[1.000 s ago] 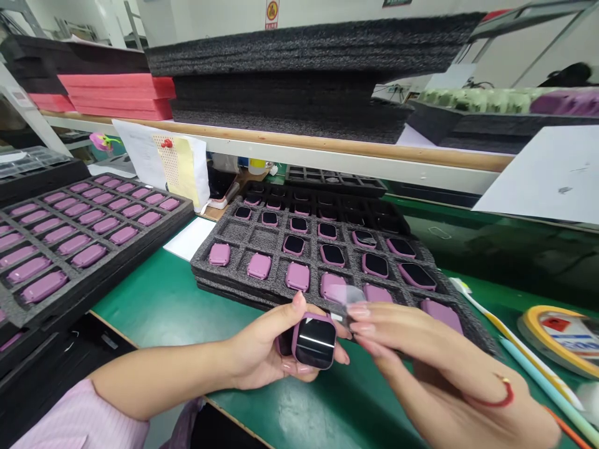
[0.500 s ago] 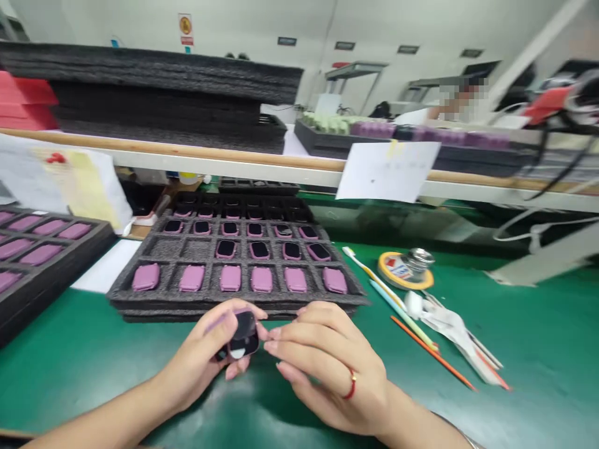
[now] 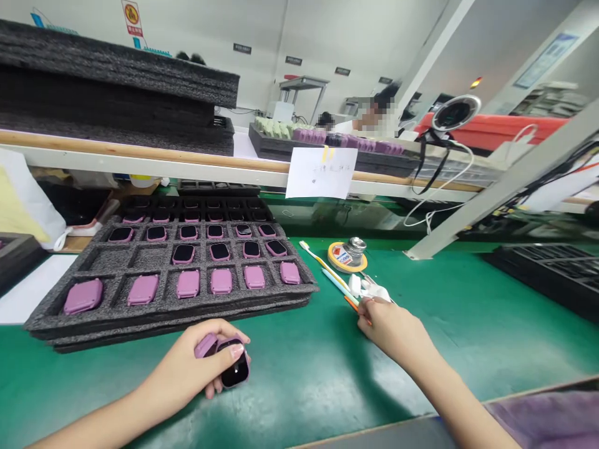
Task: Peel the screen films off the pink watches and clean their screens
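Note:
My left hand (image 3: 196,368) is closed round a purple smartwatch body (image 3: 233,369) with a dark screen, held just above the green table near its front edge. My right hand (image 3: 393,327) has reached out to the right, fingers curled at a cluster of thin tools (image 3: 349,293) and crumpled white film (image 3: 372,288); whether it grips anything I cannot make out. Just behind my left hand lies a grey foam tray (image 3: 116,315) whose pockets hold several purple watch bodies, some face down, some screen up.
A roll of yellow tape (image 3: 346,255) with a small metal pot on it stands beyond the tools. Black foam sheets (image 3: 116,93) are stacked on a shelf above. Another black tray (image 3: 547,271) lies at far right. A person works in the background.
My right hand left the watch and moved right to the tools and film. The left hand kept the watch and sank towards the table. The view swung right.

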The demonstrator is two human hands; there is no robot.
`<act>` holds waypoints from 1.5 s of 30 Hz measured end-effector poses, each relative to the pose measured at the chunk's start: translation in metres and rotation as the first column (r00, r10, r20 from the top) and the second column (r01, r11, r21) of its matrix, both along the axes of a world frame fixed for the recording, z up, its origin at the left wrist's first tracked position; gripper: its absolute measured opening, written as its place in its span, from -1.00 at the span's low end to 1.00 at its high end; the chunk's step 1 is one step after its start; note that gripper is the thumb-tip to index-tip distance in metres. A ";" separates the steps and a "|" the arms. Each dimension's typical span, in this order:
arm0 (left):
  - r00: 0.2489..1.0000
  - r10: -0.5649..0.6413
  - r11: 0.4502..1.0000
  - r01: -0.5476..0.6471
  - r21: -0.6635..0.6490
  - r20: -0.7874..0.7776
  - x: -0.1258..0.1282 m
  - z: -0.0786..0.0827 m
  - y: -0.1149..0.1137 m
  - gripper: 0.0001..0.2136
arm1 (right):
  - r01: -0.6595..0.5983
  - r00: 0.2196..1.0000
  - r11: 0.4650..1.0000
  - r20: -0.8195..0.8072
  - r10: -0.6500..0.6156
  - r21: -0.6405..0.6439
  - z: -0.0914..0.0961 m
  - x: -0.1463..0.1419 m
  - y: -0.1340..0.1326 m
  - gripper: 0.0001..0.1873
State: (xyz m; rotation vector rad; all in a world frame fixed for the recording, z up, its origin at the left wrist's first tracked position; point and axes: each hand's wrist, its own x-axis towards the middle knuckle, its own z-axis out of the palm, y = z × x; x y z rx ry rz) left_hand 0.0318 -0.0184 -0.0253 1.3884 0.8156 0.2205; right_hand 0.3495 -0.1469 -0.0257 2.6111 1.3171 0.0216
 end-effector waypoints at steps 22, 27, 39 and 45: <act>0.900 -0.232 0.679 0.422 0.601 -0.369 -0.008 -0.014 0.011 -0.76 | 0.339 0.808 0.553 -0.536 0.242 0.761 0.012 0.074 0.032 -0.54; 0.917 -0.180 0.674 0.378 0.635 -0.355 -0.014 -0.015 0.011 -0.77 | 0.501 0.729 0.362 -0.609 0.313 0.786 0.005 0.108 0.060 -0.61; 0.928 -0.208 0.648 0.367 0.668 -0.308 -0.010 -0.029 0.012 -0.76 | 0.525 0.746 0.323 -0.608 0.272 0.788 -0.001 0.111 0.065 -0.71; 0.913 -0.196 0.657 0.393 0.643 -0.358 -0.009 -0.023 0.007 -0.76 | 0.535 0.680 0.233 -0.578 0.451 0.812 -0.007 0.021 0.048 -0.58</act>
